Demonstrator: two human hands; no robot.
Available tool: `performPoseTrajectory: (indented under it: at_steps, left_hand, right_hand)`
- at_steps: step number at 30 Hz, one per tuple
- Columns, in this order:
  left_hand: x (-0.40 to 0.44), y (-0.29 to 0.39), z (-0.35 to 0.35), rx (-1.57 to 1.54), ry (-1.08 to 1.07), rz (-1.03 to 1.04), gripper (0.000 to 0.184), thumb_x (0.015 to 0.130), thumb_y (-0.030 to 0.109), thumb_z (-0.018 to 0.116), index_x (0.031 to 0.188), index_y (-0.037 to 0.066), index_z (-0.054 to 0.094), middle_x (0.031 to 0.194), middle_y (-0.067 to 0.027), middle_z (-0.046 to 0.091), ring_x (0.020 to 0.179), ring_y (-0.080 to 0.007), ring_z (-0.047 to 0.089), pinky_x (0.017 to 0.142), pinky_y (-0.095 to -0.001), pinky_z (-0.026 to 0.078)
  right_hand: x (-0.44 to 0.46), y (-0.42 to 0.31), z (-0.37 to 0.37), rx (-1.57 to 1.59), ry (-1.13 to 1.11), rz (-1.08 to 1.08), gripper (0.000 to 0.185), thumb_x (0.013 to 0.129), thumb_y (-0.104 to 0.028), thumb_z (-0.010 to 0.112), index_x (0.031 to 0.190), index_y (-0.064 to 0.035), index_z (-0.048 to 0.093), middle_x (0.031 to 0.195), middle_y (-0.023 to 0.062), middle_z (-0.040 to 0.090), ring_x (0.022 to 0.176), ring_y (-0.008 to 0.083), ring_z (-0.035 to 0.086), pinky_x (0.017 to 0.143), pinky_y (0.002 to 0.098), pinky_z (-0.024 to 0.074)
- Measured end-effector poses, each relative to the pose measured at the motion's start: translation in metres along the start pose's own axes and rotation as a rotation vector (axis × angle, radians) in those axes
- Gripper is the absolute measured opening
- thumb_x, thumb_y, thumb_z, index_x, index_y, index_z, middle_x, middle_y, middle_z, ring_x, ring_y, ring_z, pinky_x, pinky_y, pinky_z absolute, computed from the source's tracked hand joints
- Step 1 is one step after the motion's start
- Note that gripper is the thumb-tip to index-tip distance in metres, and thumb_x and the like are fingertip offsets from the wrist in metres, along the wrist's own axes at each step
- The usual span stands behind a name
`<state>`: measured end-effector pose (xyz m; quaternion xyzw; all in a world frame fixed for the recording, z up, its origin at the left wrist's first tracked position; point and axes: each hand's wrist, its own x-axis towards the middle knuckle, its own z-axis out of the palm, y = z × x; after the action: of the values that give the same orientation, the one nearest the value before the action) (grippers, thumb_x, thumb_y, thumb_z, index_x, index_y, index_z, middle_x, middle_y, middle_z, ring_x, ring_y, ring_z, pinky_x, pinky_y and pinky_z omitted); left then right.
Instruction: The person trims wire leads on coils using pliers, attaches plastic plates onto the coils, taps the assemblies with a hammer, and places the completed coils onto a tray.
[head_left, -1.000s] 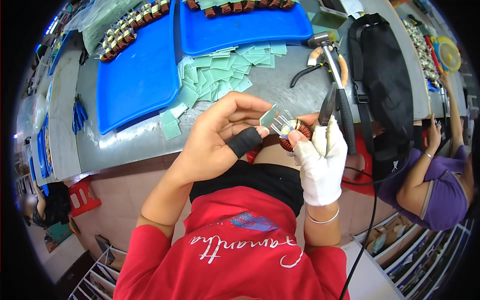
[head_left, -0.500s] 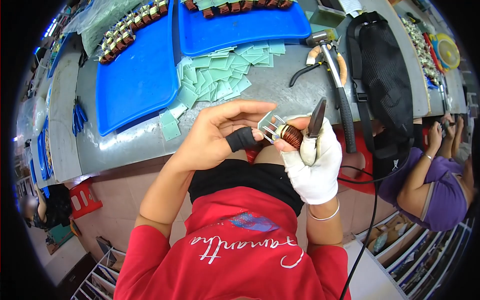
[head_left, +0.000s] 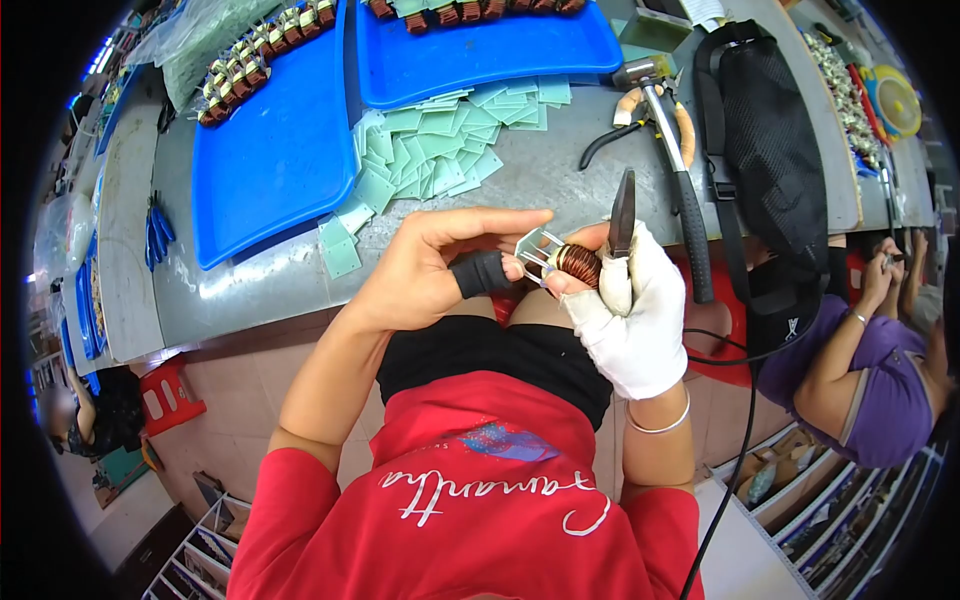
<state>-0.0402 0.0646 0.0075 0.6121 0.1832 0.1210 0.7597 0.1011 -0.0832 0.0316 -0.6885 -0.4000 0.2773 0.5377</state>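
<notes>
My left hand [head_left: 415, 265], with a black sleeve on the thumb, pinches a small pale-green board [head_left: 531, 244] at its edge. The board sits against the silvery wire leads of a copper-wound coil [head_left: 580, 263]. My right hand [head_left: 640, 315], in a white fingerless glove, holds that coil between bare thumb and fingertips. A pair of pliers [head_left: 624, 215] is also tucked in the right hand, dark jaws pointing up; its handles are hidden by the glove. Both hands are above my lap, by the bench's front edge.
Loose green boards [head_left: 425, 150] lie piled on the metal bench [head_left: 560, 185]. Two blue trays [head_left: 275, 170] hold rows of coils. A hammer [head_left: 685, 200], other pliers [head_left: 610, 145] and a black bag [head_left: 770, 140] lie to the right. A person in purple [head_left: 850, 375] works at far right.
The board has tilted and now lines up with the coil's leads. The pliers in my right hand have swung more upright, and that hand has shifted slightly.
</notes>
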Motion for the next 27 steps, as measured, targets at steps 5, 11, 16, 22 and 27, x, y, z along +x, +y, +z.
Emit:
performPoseTrajectory:
  at_steps: [5,11,16,22,27]
  left_hand:
    - [0.0,0.002,-0.002,0.008,-0.011,-0.038,0.042,0.08,0.011,0.076,0.119,0.0,0.064,0.105,-0.0061,0.066,0.089,-0.0102,0.06,0.08,-0.0243,0.049]
    - [0.001,-0.005,-0.003,-0.06,-0.029,-0.009,0.043,0.079,0.009,0.076,0.119,-0.001,0.064,0.105,-0.0083,0.064,0.092,-0.0136,0.061,0.081,-0.026,0.05]
    - [0.0,-0.002,-0.004,-0.045,-0.042,-0.016,0.041,0.08,0.009,0.075,0.118,-0.002,0.064,0.103,-0.0072,0.064,0.091,-0.0128,0.061,0.08,-0.0257,0.05]
    - [-0.002,0.006,0.004,0.038,0.084,0.061,0.045,0.082,0.004,0.072,0.125,0.0,0.059,0.102,-0.0065,0.064,0.093,-0.0131,0.061,0.082,-0.0264,0.051]
    - [-0.002,0.009,-0.002,0.132,0.004,0.154,0.051,0.078,-0.001,0.073,0.127,0.0,0.057,0.106,-0.0088,0.064,0.095,-0.0145,0.063,0.084,-0.027,0.053]
  right_hand:
    - [0.002,0.005,-0.002,0.044,-0.066,0.066,0.027,0.077,-0.008,0.074,0.097,0.0006,0.057,0.07,0.0067,0.064,0.06,0.0118,0.061,0.058,0.0263,0.0497]
    - [0.007,0.014,-0.005,-0.033,-0.125,-0.143,0.026,0.079,-0.008,0.073,0.097,0.001,0.056,0.071,0.0073,0.064,0.061,0.0143,0.063,0.059,0.0273,0.0504]
    - [0.009,0.017,-0.008,0.014,-0.162,-0.063,0.028,0.079,-0.007,0.073,0.099,0.0003,0.056,0.075,0.0064,0.063,0.069,0.0139,0.063,0.064,0.0275,0.0506]
    - [0.012,0.004,0.001,0.383,-0.08,0.24,0.023,0.08,-0.004,0.071,0.098,-0.0007,0.057,0.084,0.0042,0.064,0.075,0.0083,0.059,0.067,0.0226,0.0495]
    - [0.015,0.006,0.004,0.351,-0.044,0.253,0.021,0.081,-0.003,0.07,0.097,-0.0002,0.057,0.084,0.0044,0.063,0.075,0.0078,0.059,0.067,0.0222,0.0493]
